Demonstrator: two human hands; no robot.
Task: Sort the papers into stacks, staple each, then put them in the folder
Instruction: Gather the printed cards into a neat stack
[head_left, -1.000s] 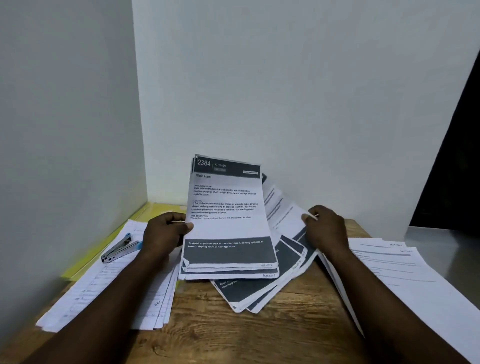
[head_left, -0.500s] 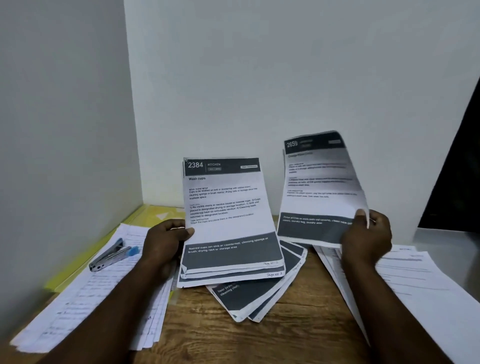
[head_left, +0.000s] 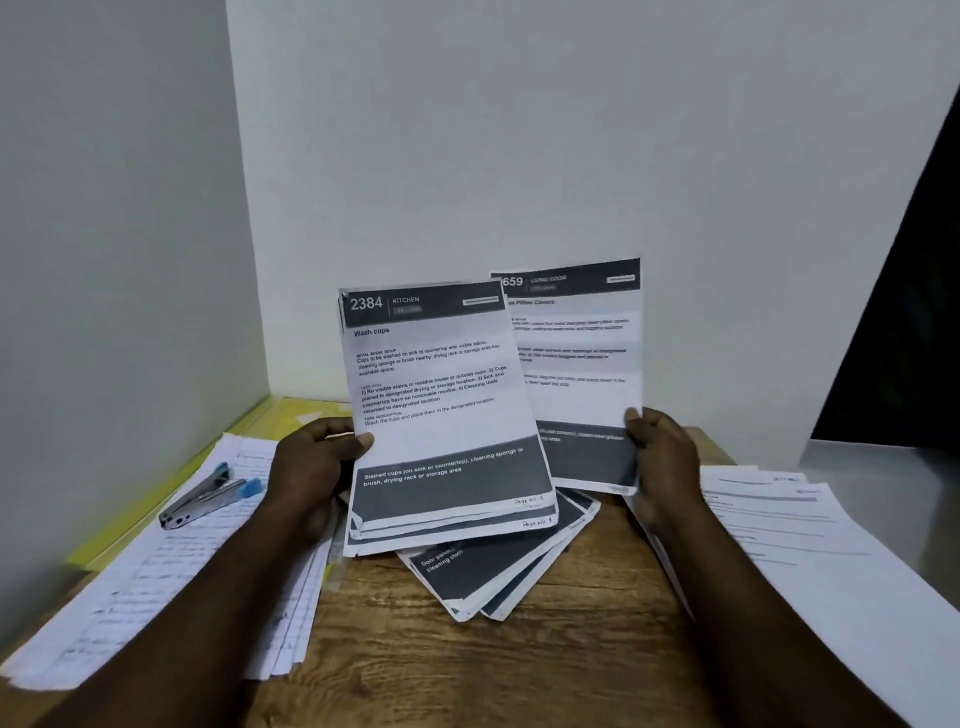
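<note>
My left hand grips a floppy sheaf, my right hand pinches one light sheet by its edge (creases easily, I judge).

Living-room sheet: left side hidden behind the kitchen bundle; the first digits of its number are covered and the body text is blurred. Left hand: thumb on the bundle's face, fingers out of sight behind it. Fanned sheets on the table: upper parts under the bundle. Yellow folder: mostly buried beneath the handwritten stack, whose writing is too small to read. Printed stack on the right: runs off the edge of view, lines blurred.
</note>
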